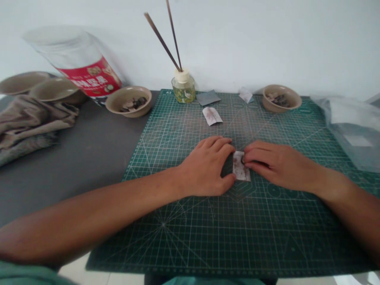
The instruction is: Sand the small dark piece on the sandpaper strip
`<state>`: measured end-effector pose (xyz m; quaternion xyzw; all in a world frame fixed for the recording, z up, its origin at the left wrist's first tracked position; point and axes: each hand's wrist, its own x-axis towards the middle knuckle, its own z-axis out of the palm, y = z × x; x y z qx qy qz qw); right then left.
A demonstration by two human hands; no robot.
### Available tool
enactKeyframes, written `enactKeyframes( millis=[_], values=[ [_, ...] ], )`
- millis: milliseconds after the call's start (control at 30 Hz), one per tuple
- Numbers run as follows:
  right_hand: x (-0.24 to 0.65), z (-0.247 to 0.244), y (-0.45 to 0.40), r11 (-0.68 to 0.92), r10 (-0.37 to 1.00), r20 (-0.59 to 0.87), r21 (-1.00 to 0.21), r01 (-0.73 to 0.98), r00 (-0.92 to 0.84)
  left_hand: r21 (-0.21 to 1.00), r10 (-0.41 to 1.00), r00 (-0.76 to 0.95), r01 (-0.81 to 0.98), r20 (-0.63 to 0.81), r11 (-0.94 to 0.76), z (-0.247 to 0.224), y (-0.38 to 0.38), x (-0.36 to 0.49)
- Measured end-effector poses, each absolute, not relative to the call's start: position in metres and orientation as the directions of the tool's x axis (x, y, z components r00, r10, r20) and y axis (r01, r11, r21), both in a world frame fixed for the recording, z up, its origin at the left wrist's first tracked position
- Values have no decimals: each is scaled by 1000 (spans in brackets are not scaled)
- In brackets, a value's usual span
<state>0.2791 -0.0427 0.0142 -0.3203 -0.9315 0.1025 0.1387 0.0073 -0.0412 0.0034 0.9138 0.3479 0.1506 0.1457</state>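
A small whitish piece of paper with brown smudges [241,168] lies on the green cutting mat [190,233]. My left hand [209,164] rests on the mat with thumb and fingers apart, their tips touching the paper's left edge. Over the paper's right side, the fingers of my right hand [274,164] are pinched together on a small dark object [242,159], too small to identify. Farther back lie another smudged white piece [211,116], a grey sheet [208,97] and a small pale piece [246,95].
Bowls with small brown-grey pieces stand at back left [128,102] and back right [281,99]. Between them is a reed diffuser [183,89]. A large jar [86,67], more bowls [56,89] and cloth [32,118] are left; a plastic bag [356,130] lies right.
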Motion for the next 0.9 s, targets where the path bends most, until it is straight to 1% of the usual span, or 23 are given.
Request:
enactKeyframes(
  millis=[67,133,200,267,333,400,500,600,667,733,833,900],
  values=[
    [279,17,-46,798,586,174,-292,527,-791,376,680,712,591,173,-714,3,-41,7],
    [274,17,-51,820,537,163,-330,467,-828,376,679,713,589,173,-715,4,-40,7],
    [267,15,-54,832,510,174,-351,431,-843,373,676,717,588,171,-718,4,-40,7],
    [263,12,-54,832,531,207,-312,459,-822,369,670,723,584,169,-723,5,-40,8],
    [263,9,-50,810,583,237,-248,531,-777,364,667,725,583,169,-726,5,-40,8],
    [269,10,-44,774,632,236,-229,590,-738,359,671,721,588,173,-724,5,-40,8],
    [280,16,-39,753,645,168,-304,584,-745,349,672,719,592,180,-726,4,-40,8],
    [282,20,-44,768,575,106,-411,491,-811,338,664,723,586,190,-736,3,-41,8],
    [276,18,-49,781,541,126,-442,441,-831,334,661,723,584,199,-740,2,-41,8],
    [269,13,-51,791,560,177,-406,458,-809,332,664,721,588,200,-738,1,-41,8],
    [268,10,-46,754,648,215,-317,576,-730,334,667,719,591,194,-734,1,-41,8],
    [274,12,-41,720,683,189,-333,608,-706,336,668,718,592,193,-733,1,-41,8]
  ],
)
